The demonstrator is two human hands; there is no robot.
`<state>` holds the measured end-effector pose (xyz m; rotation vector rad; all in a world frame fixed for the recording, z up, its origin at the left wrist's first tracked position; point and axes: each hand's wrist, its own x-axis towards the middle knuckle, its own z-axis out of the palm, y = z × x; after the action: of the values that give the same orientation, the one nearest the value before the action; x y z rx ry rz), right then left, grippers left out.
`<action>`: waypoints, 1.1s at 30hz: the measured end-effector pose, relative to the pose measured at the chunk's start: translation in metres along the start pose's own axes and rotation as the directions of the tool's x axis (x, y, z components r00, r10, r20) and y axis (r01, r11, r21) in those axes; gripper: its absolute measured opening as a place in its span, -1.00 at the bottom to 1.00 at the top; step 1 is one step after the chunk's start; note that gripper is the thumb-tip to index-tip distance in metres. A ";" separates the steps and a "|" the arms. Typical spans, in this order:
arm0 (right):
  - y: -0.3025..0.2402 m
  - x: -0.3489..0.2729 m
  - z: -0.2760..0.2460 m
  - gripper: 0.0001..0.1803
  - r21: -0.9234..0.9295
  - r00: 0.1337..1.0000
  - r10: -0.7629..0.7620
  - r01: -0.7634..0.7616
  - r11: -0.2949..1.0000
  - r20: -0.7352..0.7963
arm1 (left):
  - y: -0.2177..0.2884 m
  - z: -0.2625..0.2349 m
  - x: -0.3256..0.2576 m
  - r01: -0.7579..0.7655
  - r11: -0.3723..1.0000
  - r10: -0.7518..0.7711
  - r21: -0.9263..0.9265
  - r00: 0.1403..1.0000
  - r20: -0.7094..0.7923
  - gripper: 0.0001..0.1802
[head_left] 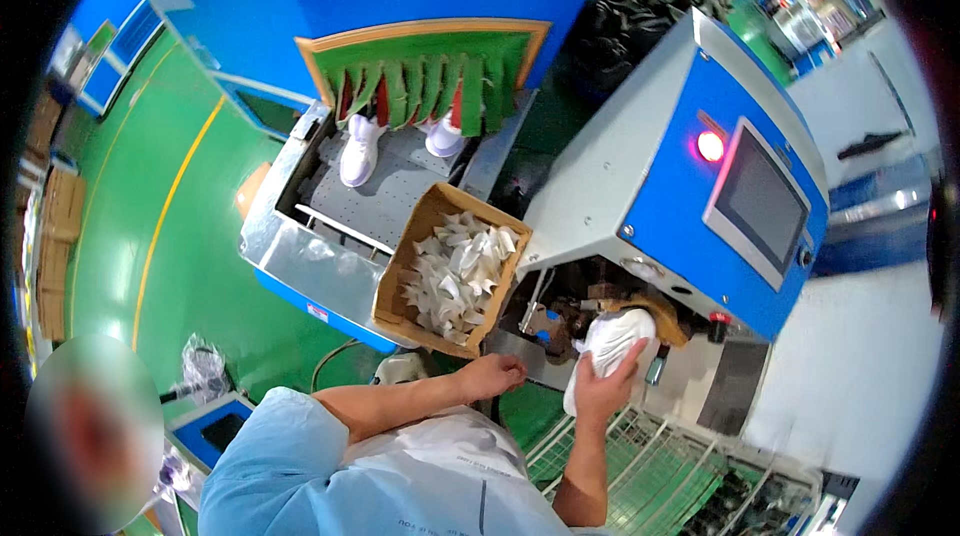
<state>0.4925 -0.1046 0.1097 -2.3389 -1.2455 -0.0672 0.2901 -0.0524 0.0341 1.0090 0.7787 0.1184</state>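
Observation:
My right hand (604,388) grips a white shoe (618,341) near its lower end. The shoe's upper end lies against the brown curved part (662,318) in the mouth of a blue and grey machine (640,156). My left hand (492,376) is curled closed in front of my body, below an open carton (400,286); what its fingers hold, if anything, is hidden. White curled pieces (460,271) fill that carton, which sits by the machine's left side.
Two white shoes (360,151) stand on a perforated conveyor (385,186) under green strip curtains (430,86). The machine carries a dark screen (758,198) and a lit red lamp (710,146). A white wire rack (640,461) stands below my right forearm. Another person (95,436) is at lower left.

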 end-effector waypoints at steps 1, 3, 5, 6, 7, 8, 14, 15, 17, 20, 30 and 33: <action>0.000 -0.019 -0.005 0.10 -0.108 1.000 -0.002 0.005 0.994 0.026 | 0.004 0.003 -0.001 0.030 0.999 -0.029 -0.037 0.999 0.025 -0.53; 0.015 -0.063 -0.013 0.08 -0.155 0.997 -0.076 0.079 0.985 0.027 | 0.025 0.012 -0.004 0.098 0.990 -0.087 -0.105 0.991 0.103 -0.42; 0.016 -0.102 -0.037 0.01 -0.103 0.981 -0.182 0.189 0.977 0.069 | 0.044 0.020 -0.012 0.358 0.889 -0.285 -0.285 0.920 0.269 -0.25; 0.016 -0.118 -0.050 -0.02 -0.070 0.971 -0.220 0.227 0.971 0.094 | 0.046 0.022 -0.013 0.492 0.797 -0.372 -0.350 0.857 0.357 -0.16; 0.006 -0.129 -0.064 -0.07 -0.122 0.949 -0.297 0.309 0.943 0.109 | 0.029 0.020 -0.006 0.585 0.696 -0.271 -0.416 0.751 0.602 -0.11; -0.008 -0.126 -0.080 -0.07 -0.111 0.913 -0.300 0.341 0.934 0.278 | 0.012 0.017 0.000 0.688 0.571 -0.123 -0.447 0.611 0.782 -0.06; 0.010 -0.104 -0.073 -0.16 0.492 0.645 0.393 -0.759 0.425 0.655 | 0.039 0.026 -0.037 0.557 0.827 -0.534 0.075 0.738 0.412 -0.18; 0.018 -0.089 -0.053 -0.24 0.530 0.572 0.397 -0.818 0.221 0.717 | 0.052 0.019 -0.045 0.480 0.825 -0.556 0.299 0.787 0.267 -0.17; 0.006 -0.060 -0.001 -0.29 0.754 0.700 0.301 -0.647 -0.116 0.647 | 0.053 0.016 -0.060 0.192 0.830 -0.306 0.524 0.942 0.141 -0.21; -0.035 -0.053 0.021 -0.19 0.824 0.663 0.512 -0.536 -0.185 0.546 | 0.069 0.001 -0.086 -0.083 0.661 0.049 0.746 0.996 0.068 -0.29; 0.066 -0.165 -0.083 -0.16 0.754 0.669 0.379 -0.644 -0.134 0.639 | 0.116 0.054 -0.105 -0.125 0.385 0.040 0.915 0.992 0.119 -0.27; 0.096 -0.202 -0.094 -0.05 0.722 0.651 0.477 -0.690 0.046 0.591 | 0.119 0.083 -0.097 -0.033 0.407 -0.055 0.913 0.997 0.061 -0.27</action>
<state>0.4677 -0.3461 0.1013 -1.5324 -0.0355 0.9597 0.3023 -0.0880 0.2051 2.0725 0.7608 -0.4390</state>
